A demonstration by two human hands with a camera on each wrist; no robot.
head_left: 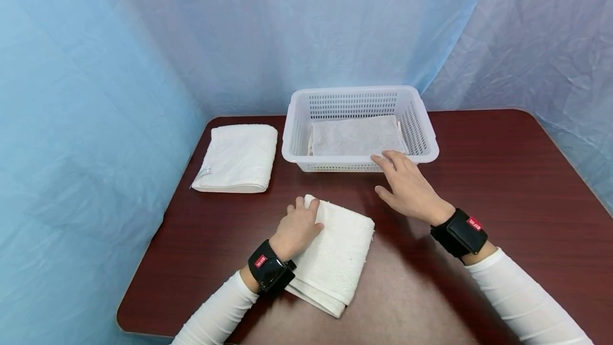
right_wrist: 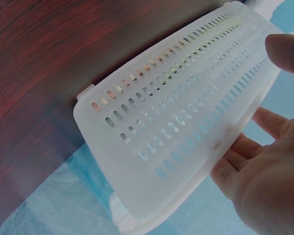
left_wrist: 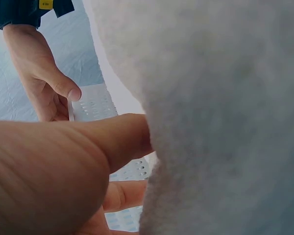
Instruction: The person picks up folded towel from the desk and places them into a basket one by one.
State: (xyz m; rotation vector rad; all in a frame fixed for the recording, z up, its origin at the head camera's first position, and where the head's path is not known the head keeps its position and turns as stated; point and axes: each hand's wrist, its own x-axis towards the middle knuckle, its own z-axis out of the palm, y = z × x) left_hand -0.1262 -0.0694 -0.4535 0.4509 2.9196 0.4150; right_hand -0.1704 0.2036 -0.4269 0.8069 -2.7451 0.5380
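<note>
A folded white towel (head_left: 337,249) is in front of the person, its upper left edge gripped by the left hand (head_left: 295,230). In the left wrist view the thumb meets the towel (left_wrist: 225,117), whose bulk hides the fingertips. The right hand (head_left: 408,188) is at the front rim of a white slotted plastic basket (head_left: 330,159), fingers extended and spread. From the right wrist view, its fingers reach the rim of the basket (right_wrist: 186,112); whether they touch it I cannot tell. Inside the basket lies a folded pale cloth (head_left: 354,136).
Another folded white towel (head_left: 239,156) lies on the dark red-brown table (head_left: 507,174), left of the basket. Light blue sheets (head_left: 230,36) hang behind and to the left of the table. Both wrists wear black bands.
</note>
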